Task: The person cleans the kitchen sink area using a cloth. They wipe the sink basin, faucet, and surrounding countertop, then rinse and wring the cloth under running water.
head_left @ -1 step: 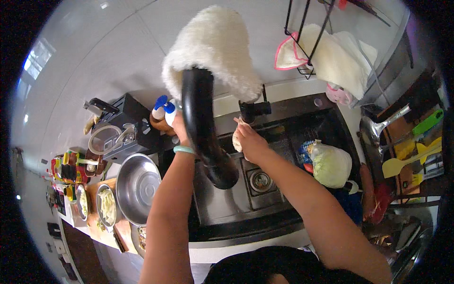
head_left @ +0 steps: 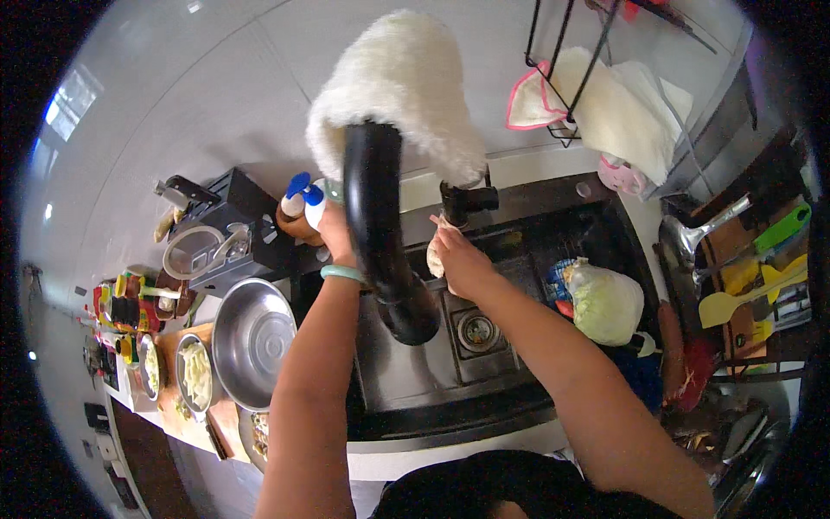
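My right hand (head_left: 464,261) is closed on a cream-coloured cloth (head_left: 438,253), just below the black tap fitting (head_left: 467,201) at the back of the sink. My left hand (head_left: 335,232), with a pale green bangle on its wrist, reaches beside the blue-topped pump bottles (head_left: 312,206). Its fingers are largely hidden by the bottles and the thick black faucet (head_left: 373,182), so whether it grips one I cannot tell. A fluffy white towel (head_left: 393,86) drapes over the top of the faucet. Beneath my arms lies the dark sink (head_left: 402,372).
Left of the sink stand a large steel bowl (head_left: 253,344), a bowl of cut pale vegetables (head_left: 197,374) and a black knife holder (head_left: 229,229). At right are a wrapped cabbage (head_left: 605,303), a steel ladle (head_left: 687,235) and a wire rack (head_left: 562,117) with cloths.
The whole view has shifted slightly, so the towel and faucet appear a little farther right. Both hands keep nearly the same places, the right one still on the cloth.
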`<state>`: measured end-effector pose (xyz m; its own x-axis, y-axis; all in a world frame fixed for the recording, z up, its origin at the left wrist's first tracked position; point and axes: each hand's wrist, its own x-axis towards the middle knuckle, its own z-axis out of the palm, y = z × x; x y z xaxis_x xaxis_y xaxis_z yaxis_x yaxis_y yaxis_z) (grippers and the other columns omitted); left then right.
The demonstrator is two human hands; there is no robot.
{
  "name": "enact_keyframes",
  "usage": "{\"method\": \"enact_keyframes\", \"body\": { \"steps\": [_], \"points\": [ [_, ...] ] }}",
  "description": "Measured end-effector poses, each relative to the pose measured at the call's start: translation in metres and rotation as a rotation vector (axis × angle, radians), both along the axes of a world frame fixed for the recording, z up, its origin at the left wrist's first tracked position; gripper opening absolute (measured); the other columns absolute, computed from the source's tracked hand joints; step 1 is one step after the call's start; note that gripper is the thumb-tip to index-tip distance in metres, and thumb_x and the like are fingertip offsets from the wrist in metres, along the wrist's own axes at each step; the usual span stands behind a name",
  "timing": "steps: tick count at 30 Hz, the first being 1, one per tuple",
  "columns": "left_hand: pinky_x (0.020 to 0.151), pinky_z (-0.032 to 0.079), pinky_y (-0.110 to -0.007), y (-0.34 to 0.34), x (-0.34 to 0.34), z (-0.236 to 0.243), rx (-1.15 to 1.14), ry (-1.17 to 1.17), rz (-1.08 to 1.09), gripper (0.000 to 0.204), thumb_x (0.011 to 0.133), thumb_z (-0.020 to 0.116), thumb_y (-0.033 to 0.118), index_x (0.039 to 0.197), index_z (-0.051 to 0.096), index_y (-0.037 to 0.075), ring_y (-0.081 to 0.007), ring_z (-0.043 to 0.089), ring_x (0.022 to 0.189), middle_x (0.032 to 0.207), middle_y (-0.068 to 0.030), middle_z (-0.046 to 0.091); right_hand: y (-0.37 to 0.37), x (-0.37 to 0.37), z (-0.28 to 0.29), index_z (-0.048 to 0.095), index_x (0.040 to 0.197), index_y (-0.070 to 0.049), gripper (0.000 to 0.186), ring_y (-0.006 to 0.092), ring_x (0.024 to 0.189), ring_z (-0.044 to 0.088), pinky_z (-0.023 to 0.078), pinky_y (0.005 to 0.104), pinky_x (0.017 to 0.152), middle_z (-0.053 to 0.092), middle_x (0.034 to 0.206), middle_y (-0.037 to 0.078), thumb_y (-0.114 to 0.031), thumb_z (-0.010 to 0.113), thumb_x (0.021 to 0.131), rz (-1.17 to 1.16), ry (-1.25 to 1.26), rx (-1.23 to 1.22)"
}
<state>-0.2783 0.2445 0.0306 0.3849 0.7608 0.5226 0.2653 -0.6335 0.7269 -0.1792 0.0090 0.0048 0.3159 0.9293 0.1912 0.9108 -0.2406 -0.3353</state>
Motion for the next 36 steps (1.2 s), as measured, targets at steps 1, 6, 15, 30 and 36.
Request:
{"method": "enact_keyframes", "body": {
  "steps": [1, 6, 15, 30, 36],
  "points": [
    [0.071, 0.048, -0.044, 0.005, 0.003, -0.010, 0.039, -0.015, 0.047, 0.026, 0.078, 0.066, 0.021, 0.084, 0.058, -0.002, -0.0363, 0.062, 0.079, 0.082, -0.0201, 0.065, 0.002, -0.003, 0.001, 0.040, 0.127, 0.007, 0.052, 0.0315, 0.131, 0.032, 0.028, 0.0335, 0.109, 0.033, 0.140, 0.019, 0.001, 0.050, 0.076, 0.012, 0.072, -0.050],
    [0.076, 0.046, -0.046, -0.070, -0.005, 0.037, 0.052, 0.090, 0.175, 0.045, 0.068, 0.077, 0.024, 0.097, 0.054, -0.001, -0.0419, 0.059, 0.088, 0.096, -0.0230, 0.062, 0.028, -0.008, -0.045, 0.042, 0.122, 0.013, 0.044, 0.0344, 0.125, 0.036, 0.031, 0.0382, 0.105, 0.039, 0.132, 0.024, -0.007, 0.048, 0.083, -0.110, 0.122, 0.324],
    [0.078, 0.047, -0.043, -0.113, -0.035, 0.005, -0.109, 0.151, 0.148, 0.047, 0.075, 0.072, 0.025, 0.107, 0.051, -0.003, -0.0385, 0.059, 0.090, 0.097, -0.0220, 0.060, 0.068, -0.002, -0.072, 0.049, 0.113, 0.015, 0.038, 0.0371, 0.117, 0.043, 0.033, 0.0396, 0.103, 0.048, 0.119, 0.027, -0.002, 0.045, 0.080, -0.281, -0.218, 0.248],
    [0.067, 0.049, -0.046, -0.075, -0.002, 0.012, -0.172, 0.371, 0.187, 0.036, 0.076, 0.071, 0.032, 0.087, 0.056, 0.001, -0.0384, 0.062, 0.075, 0.077, -0.0179, 0.065, 0.149, 0.050, -0.042, 0.052, 0.099, 0.008, 0.023, 0.0411, 0.105, 0.047, 0.038, 0.0444, 0.091, 0.051, 0.105, 0.025, -0.004, 0.048, 0.080, -0.226, 0.130, 0.279],
    [0.070, 0.044, -0.043, -0.082, -0.036, -0.012, 0.019, 0.158, 0.272, 0.028, 0.077, 0.071, 0.023, 0.085, 0.054, 0.002, -0.0351, 0.054, 0.080, 0.081, -0.0155, 0.056, 0.134, 0.039, -0.005, 0.044, 0.123, 0.007, 0.047, 0.0402, 0.123, 0.039, 0.031, 0.0420, 0.106, 0.043, 0.130, 0.025, -0.003, 0.052, 0.078, -0.105, 0.078, -0.026]
  ]
}}
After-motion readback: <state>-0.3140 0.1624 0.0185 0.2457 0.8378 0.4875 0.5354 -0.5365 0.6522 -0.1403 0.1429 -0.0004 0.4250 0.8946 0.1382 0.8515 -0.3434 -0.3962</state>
